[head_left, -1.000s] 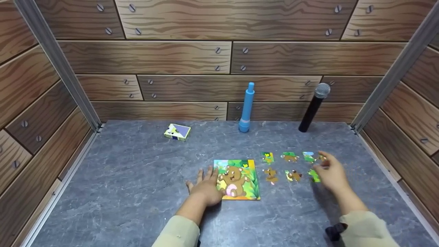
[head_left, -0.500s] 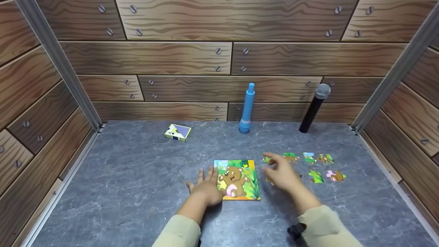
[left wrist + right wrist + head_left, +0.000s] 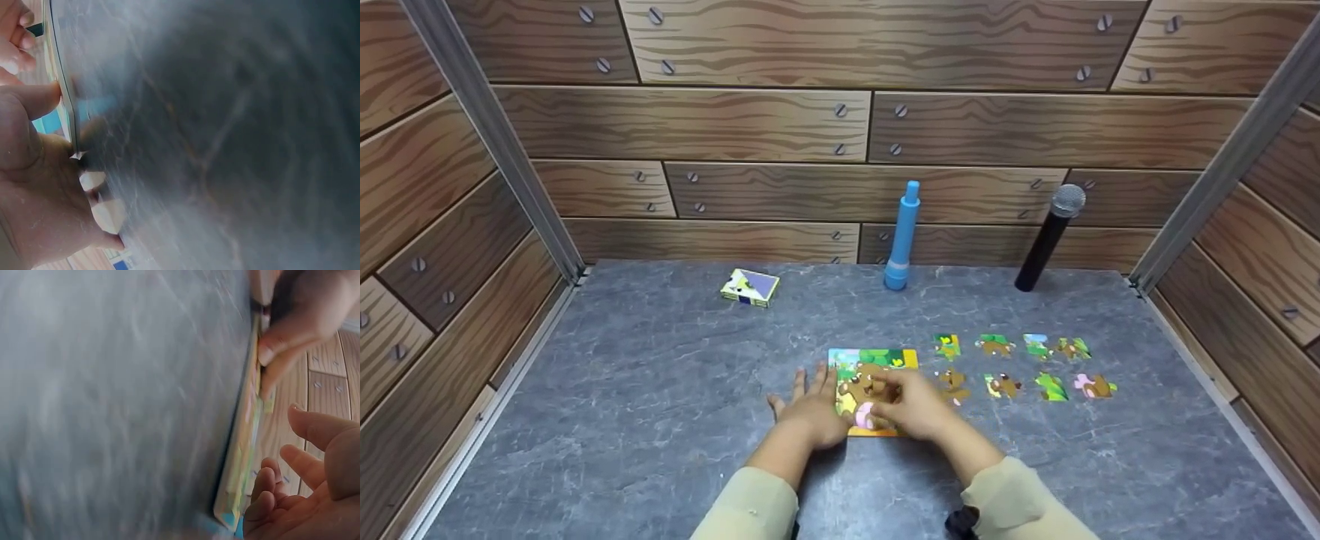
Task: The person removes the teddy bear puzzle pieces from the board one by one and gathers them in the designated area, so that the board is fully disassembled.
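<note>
A square bear jigsaw puzzle (image 3: 877, 357) lies on the table in the head view. My left hand (image 3: 808, 418) rests at its left side with fingers spread, thumb along the near edge. Above the puzzle's right half is my right hand (image 3: 919, 409), covering part of the bear. In the right wrist view, the right hand (image 3: 312, 478) has thumb and index finger apart with nothing between them, beside the puzzle's edge (image 3: 239, 461). Loose puzzle pieces lie in two rows to the right, among them a yellow-green one (image 3: 947, 346) and a pink-brown one (image 3: 1095, 385).
A small patterned box (image 3: 750, 287) lies at the back left of the grey table (image 3: 645, 420). Upright at the back stand a blue stick-shaped object (image 3: 901, 236) and a black microphone (image 3: 1046, 240). Wood-patterned panels (image 3: 765, 124) wall in the table.
My right hand has swept left from the far right pieces, across the rows, to above the puzzle. The pieces it covered show again. My left hand has stayed in place.
</note>
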`<state>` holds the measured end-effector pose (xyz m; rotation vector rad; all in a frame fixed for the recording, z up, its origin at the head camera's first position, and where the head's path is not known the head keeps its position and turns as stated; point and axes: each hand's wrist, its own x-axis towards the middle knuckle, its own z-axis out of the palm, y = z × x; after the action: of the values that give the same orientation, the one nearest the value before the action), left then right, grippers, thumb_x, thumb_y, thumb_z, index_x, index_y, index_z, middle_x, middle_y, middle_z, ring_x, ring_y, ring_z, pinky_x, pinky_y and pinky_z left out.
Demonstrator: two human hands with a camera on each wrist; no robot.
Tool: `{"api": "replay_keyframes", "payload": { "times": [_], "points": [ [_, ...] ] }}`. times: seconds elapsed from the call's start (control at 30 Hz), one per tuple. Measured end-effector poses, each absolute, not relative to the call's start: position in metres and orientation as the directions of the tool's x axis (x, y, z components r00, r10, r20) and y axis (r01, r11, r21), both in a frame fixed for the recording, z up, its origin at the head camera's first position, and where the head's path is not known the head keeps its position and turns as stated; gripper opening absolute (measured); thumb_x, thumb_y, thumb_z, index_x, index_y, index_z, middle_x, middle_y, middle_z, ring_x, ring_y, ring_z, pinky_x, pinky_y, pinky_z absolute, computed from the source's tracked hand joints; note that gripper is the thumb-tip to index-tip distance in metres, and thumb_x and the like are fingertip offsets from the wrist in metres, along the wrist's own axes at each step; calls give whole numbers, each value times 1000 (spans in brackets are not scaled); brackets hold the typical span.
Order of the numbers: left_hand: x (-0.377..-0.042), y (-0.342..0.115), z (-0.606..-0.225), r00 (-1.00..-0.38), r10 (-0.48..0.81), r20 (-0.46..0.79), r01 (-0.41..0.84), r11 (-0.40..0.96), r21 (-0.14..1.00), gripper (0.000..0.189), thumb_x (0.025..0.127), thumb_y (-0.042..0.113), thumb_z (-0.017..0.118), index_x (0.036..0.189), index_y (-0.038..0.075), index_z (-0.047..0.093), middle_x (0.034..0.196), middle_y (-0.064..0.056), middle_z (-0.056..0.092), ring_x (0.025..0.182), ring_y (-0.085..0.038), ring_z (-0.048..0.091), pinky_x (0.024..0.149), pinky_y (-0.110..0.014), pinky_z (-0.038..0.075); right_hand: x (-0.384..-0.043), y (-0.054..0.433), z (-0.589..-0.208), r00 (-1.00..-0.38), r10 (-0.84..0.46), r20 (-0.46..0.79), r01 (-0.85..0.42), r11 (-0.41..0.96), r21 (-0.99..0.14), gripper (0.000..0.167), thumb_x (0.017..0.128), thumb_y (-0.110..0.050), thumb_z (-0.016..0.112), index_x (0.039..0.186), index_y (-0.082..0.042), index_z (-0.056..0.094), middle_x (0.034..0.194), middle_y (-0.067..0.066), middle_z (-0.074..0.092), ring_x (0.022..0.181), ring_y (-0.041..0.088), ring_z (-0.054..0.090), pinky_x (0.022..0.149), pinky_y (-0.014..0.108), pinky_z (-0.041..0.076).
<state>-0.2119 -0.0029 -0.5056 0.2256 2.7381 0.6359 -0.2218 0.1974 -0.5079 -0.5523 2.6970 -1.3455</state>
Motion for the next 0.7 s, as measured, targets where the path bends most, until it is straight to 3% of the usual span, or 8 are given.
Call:
{"api": "replay_keyframes", "payload": {
  "times": [0.17, 0.33, 0.57, 0.7],
  "points": [
    [-214, -1, -507, -932, 228, -280, 81, 887, 454, 86, 101, 42, 63, 170, 10, 24, 178, -8, 13, 162, -40, 2, 116, -83, -2, -218, 190, -512, -926, -374, 46, -267, 565, -781, 43, 84, 1, 82, 122, 15, 70, 108, 22, 76, 92, 25, 69, 84, 44, 61],
    [-215, -3, -506, -930, 233, -283, 81, 883, 461, 87, 100, 42, 64, 170, 10, 24, 177, -7, 15, 162, -40, 3, 115, -84, -1, -218, 183, -514, -916, -400, 30, -287, 602, -745, 44, 81, -1, 83, 120, 15, 72, 108, 19, 76, 90, 21, 68, 81, 38, 60],
    [-219, -10, -504, -915, 267, -303, 97, 874, 477, 115, 78, 36, 87, 169, 8, 24, 177, -10, 14, 162, -43, 3, 113, -85, -3, -215, 178, -515, -918, -396, 30, -304, 653, -693, 44, 79, -5, 90, 118, 9, 75, 110, 17, 74, 97, 24, 63, 90, 51, 56],
    [-218, -14, -500, -911, 280, -302, 100, 862, 496, 117, 77, 35, 92, 169, 10, 25, 177, -10, 14, 162, -42, 3, 114, -84, -1, -214, 177, -515, -928, -372, 26, -284, 659, -696, 43, 78, -5, 91, 117, 8, 76, 112, 18, 73, 102, 28, 63, 94, 56, 53]
  ]
}}
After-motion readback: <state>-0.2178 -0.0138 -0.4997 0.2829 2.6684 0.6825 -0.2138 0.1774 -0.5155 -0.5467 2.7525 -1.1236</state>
